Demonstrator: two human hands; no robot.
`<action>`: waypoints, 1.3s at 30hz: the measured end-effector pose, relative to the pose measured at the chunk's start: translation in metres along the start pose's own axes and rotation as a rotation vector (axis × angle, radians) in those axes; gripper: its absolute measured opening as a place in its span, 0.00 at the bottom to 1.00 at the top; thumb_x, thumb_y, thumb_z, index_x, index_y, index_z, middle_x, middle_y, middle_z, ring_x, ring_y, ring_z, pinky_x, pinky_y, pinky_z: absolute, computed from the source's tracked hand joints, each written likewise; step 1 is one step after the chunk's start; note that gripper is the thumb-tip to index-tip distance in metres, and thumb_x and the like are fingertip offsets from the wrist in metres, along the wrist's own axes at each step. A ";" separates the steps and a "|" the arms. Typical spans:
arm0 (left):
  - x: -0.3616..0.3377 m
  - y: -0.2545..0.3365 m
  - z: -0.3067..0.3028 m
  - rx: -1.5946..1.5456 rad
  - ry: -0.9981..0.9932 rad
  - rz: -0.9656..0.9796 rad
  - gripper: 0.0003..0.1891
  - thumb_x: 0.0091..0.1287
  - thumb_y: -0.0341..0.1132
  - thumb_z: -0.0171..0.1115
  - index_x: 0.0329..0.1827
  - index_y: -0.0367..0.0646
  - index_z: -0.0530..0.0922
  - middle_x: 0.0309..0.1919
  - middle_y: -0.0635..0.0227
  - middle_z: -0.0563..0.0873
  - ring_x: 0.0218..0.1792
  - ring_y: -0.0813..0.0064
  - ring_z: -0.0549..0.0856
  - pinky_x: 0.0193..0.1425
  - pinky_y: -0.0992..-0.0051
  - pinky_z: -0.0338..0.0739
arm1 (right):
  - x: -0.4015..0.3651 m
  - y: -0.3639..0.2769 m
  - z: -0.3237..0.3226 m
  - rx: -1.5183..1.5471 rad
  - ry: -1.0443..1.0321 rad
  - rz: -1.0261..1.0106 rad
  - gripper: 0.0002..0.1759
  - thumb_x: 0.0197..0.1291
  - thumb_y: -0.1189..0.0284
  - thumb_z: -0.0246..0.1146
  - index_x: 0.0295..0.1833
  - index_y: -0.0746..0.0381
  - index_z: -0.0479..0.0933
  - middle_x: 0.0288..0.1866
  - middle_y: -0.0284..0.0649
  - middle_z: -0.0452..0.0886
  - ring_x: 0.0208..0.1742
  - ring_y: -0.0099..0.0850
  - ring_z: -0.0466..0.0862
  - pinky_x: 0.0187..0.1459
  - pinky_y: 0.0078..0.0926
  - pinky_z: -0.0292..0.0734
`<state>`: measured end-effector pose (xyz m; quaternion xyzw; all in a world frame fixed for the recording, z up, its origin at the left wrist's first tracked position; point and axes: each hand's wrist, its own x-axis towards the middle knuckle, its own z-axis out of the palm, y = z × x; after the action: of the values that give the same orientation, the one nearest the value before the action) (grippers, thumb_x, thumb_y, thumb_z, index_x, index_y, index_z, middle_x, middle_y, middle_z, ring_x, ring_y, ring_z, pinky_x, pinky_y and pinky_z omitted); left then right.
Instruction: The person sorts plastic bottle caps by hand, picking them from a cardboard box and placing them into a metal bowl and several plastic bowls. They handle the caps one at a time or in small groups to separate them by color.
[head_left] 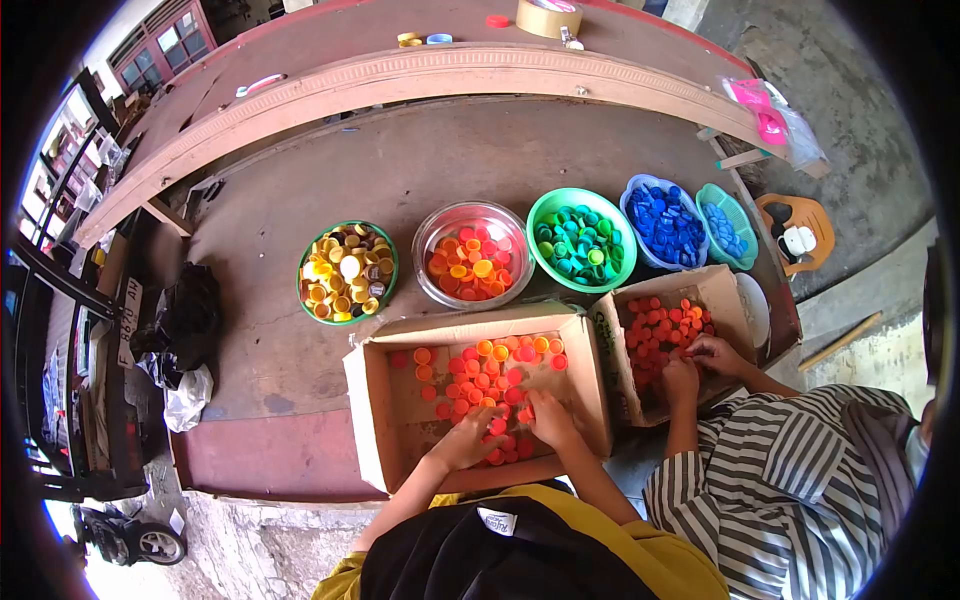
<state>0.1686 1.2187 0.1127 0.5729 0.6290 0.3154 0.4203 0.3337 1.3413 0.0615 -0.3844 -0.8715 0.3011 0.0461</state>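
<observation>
Both my hands are inside a shallow cardboard box (365, 420) holding many red and orange bottle caps (481, 381). My left hand (466, 440) reaches in from the lower left, its thumb and fingers closed around a red bottle cap (497, 426). Opposite it, my right hand (552, 420) has its fingertips bent at another red cap (525, 414), which it seems to pinch; the fingers partly cover it. More red caps lie between and below the hands. Along the box's far side the caps lie loosely spread, several with their hollow side up.
Behind the box stand bowls of yellow (349, 270), orange-red (470, 262), green (582, 238), blue (664, 222) and light blue caps (727, 232). At right, a co-worker's hands (700, 362) handle red caps in a smaller box (612, 335). A wooden beam (440, 75) crosses behind; black bags (187, 315) lie left.
</observation>
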 end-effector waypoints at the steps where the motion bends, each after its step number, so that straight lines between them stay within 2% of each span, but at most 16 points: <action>1: 0.002 -0.001 0.001 -0.013 -0.003 -0.017 0.23 0.60 0.39 0.60 0.56 0.42 0.66 0.47 0.54 0.74 0.46 0.62 0.79 0.50 0.66 0.73 | 0.002 -0.001 -0.001 -0.013 -0.021 0.004 0.18 0.38 0.80 0.62 0.41 0.64 0.69 0.36 0.52 0.73 0.40 0.49 0.76 0.41 0.41 0.72; 5: -0.006 0.011 -0.005 0.011 0.005 -0.021 0.23 0.60 0.38 0.61 0.55 0.41 0.67 0.46 0.54 0.75 0.45 0.62 0.79 0.50 0.66 0.73 | 0.001 0.001 0.003 -0.031 0.035 -0.044 0.13 0.39 0.80 0.61 0.35 0.64 0.72 0.34 0.51 0.72 0.36 0.48 0.75 0.39 0.39 0.73; 8: -0.007 0.010 -0.005 -0.027 -0.017 -0.024 0.23 0.59 0.39 0.61 0.55 0.39 0.67 0.46 0.54 0.76 0.45 0.62 0.79 0.50 0.67 0.73 | 0.001 0.003 -0.002 -0.002 -0.018 -0.016 0.06 0.39 0.80 0.60 0.28 0.65 0.74 0.31 0.50 0.73 0.35 0.48 0.75 0.38 0.38 0.73; 11: -0.009 0.009 -0.004 -0.057 -0.023 -0.041 0.24 0.59 0.38 0.62 0.55 0.37 0.66 0.47 0.55 0.76 0.45 0.63 0.79 0.50 0.69 0.74 | 0.002 0.013 0.001 0.003 0.063 -0.034 0.06 0.37 0.79 0.62 0.26 0.64 0.75 0.26 0.49 0.73 0.30 0.46 0.76 0.35 0.37 0.73; 14: -0.008 0.009 -0.004 -0.111 -0.001 -0.064 0.23 0.60 0.37 0.62 0.55 0.36 0.66 0.47 0.56 0.76 0.44 0.66 0.80 0.48 0.71 0.75 | -0.001 -0.016 -0.025 0.133 0.016 0.025 0.07 0.35 0.79 0.65 0.24 0.64 0.74 0.26 0.46 0.75 0.31 0.41 0.78 0.36 0.32 0.74; 17: -0.006 0.025 -0.008 -0.238 0.063 -0.105 0.23 0.60 0.36 0.61 0.55 0.37 0.66 0.46 0.58 0.77 0.42 0.70 0.81 0.47 0.74 0.76 | -0.002 -0.026 -0.026 0.585 -0.188 0.089 0.07 0.36 0.78 0.66 0.27 0.64 0.76 0.25 0.41 0.78 0.30 0.30 0.80 0.35 0.26 0.74; 20: -0.004 0.020 -0.006 -0.329 0.011 -0.128 0.23 0.61 0.36 0.61 0.56 0.37 0.65 0.44 0.60 0.77 0.41 0.75 0.80 0.47 0.75 0.75 | -0.002 -0.056 -0.042 0.772 -0.302 0.158 0.07 0.41 0.78 0.65 0.30 0.65 0.77 0.27 0.37 0.80 0.32 0.23 0.80 0.36 0.19 0.74; 23: -0.002 0.016 -0.017 -0.410 0.005 -0.110 0.28 0.59 0.42 0.63 0.58 0.39 0.65 0.46 0.59 0.77 0.45 0.72 0.79 0.48 0.74 0.75 | 0.000 -0.064 -0.046 1.146 -0.375 0.310 0.06 0.47 0.80 0.62 0.34 0.66 0.76 0.29 0.35 0.79 0.33 0.23 0.80 0.38 0.20 0.76; 26: -0.004 0.010 -0.023 -0.514 0.043 -0.110 0.29 0.57 0.41 0.65 0.58 0.38 0.64 0.45 0.63 0.77 0.44 0.75 0.79 0.46 0.75 0.75 | -0.001 -0.065 -0.036 1.428 -0.392 0.414 0.06 0.50 0.84 0.60 0.36 0.66 0.74 0.35 0.37 0.77 0.35 0.26 0.80 0.39 0.21 0.77; 29: -0.004 0.023 -0.036 -0.652 0.034 -0.211 0.30 0.55 0.40 0.68 0.57 0.38 0.65 0.44 0.65 0.77 0.42 0.77 0.79 0.45 0.77 0.76 | 0.000 -0.065 -0.030 1.561 -0.371 0.476 0.06 0.51 0.84 0.59 0.36 0.67 0.74 0.37 0.38 0.77 0.37 0.27 0.80 0.43 0.23 0.78; 32: -0.002 0.014 -0.035 -0.660 0.050 -0.103 0.31 0.54 0.39 0.69 0.57 0.38 0.65 0.43 0.65 0.77 0.41 0.77 0.79 0.44 0.77 0.77 | 0.001 -0.072 -0.033 1.598 -0.296 0.498 0.06 0.52 0.84 0.59 0.37 0.66 0.74 0.38 0.39 0.77 0.40 0.28 0.80 0.45 0.24 0.78; 36: 0.014 0.026 -0.061 -0.429 0.056 -0.134 0.28 0.55 0.38 0.68 0.56 0.38 0.66 0.42 0.65 0.77 0.43 0.77 0.78 0.43 0.77 0.76 | 0.001 -0.067 -0.032 1.655 -0.115 0.476 0.07 0.53 0.83 0.59 0.38 0.63 0.72 0.38 0.38 0.77 0.42 0.28 0.80 0.47 0.25 0.78; 39: 0.046 0.023 -0.081 -0.337 0.262 -0.006 0.24 0.56 0.37 0.66 0.52 0.35 0.69 0.39 0.60 0.80 0.41 0.75 0.80 0.44 0.75 0.77 | -0.001 -0.059 -0.035 1.676 -0.068 0.483 0.07 0.54 0.81 0.59 0.38 0.61 0.71 0.37 0.36 0.77 0.42 0.28 0.80 0.48 0.26 0.77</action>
<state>0.1075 1.2739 0.1611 0.4470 0.6183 0.4866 0.4255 0.3070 1.3267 0.1231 -0.3889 -0.2582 0.8559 0.2224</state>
